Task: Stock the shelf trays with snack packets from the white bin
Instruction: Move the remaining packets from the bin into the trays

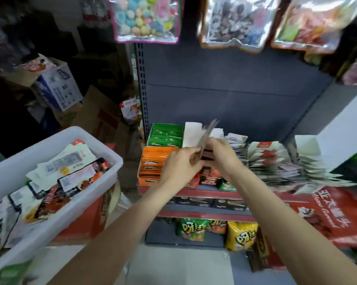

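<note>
Where the dark shelf unit (225,95) fills the centre of the view, its upper shelf (204,193) carries a row of display trays, and the white bin (56,145) stands well to the left of it, loaded with a loose pile of snack packets (70,173). Bags of sweets and toys (146,17) hang above the shelf unit. On the upper shelf, the orange tray (151,167) sits at the front left with the green tray (166,134) directly behind it; fanned white packets (276,161) occupy the right side. Green and yellow snack bags (214,231) stand on the lowest shelf. Both hands meet above the middle tray (209,177). The left hand (179,161) has its grip curled round a small stack of packets (207,134), blurred and tilted upright. The right hand (221,153) has its grip pinching the same stack from the other side.
</note>
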Demonstrator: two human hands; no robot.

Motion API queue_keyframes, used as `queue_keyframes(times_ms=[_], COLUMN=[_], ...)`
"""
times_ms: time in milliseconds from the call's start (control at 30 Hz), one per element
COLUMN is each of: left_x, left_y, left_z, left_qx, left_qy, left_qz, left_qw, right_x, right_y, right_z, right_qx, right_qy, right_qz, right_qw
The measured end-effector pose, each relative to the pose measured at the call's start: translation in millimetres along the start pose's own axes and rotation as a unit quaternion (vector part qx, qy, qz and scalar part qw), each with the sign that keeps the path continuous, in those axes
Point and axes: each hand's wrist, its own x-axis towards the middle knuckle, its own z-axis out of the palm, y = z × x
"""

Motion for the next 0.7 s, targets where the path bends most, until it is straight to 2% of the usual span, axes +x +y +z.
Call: queue_keyframes(times_ms=[133,200,300,367,467,600,700], left_x=[7.0,12.1,31.1,46.3,67.3,86.7,96.9], left_y=[33.7,46.6,57.9,67.3,77.9,92.3,102.8], left_z=[43.1,61.5,85.4,95.0,110.3,125.0,137.7], left_qx=[-0.04,-0.045,-0.085,-0.145,-0.157,-0.134,-0.129], left_qy=[-0.07,-0.053,0.033,0.019,-0.003,0.049,0.068], left_qz=[0.067,0.08,0.008,-0.047,-0.051,-0.044,-0.027], left_qw=[0.995,0.994,0.996,0.988,0.986,0.989,0.989], right_x=[1.9,3.7,5.0,7.5,13.4,25.7,37.0], right_y=[6.3,7.2,7.6,11.1,14.0,10.0,5.0], right_z=[-70.4,-103.3,-143.0,-165.1,-191.6,-217.9,-235.2], right_qx=[-0.07,-0.052,-0.007,0.007,0.013,-0.139,-0.184], right_qy=[0.052,0.069,0.055,0.028,0.009,0.033,0.077], right_qz=[-0.056,-0.081,-0.074,-0.055,-0.061,-0.148,-0.198], right_qw=[0.995,0.993,0.996,0.998,0.998,0.979,0.96])
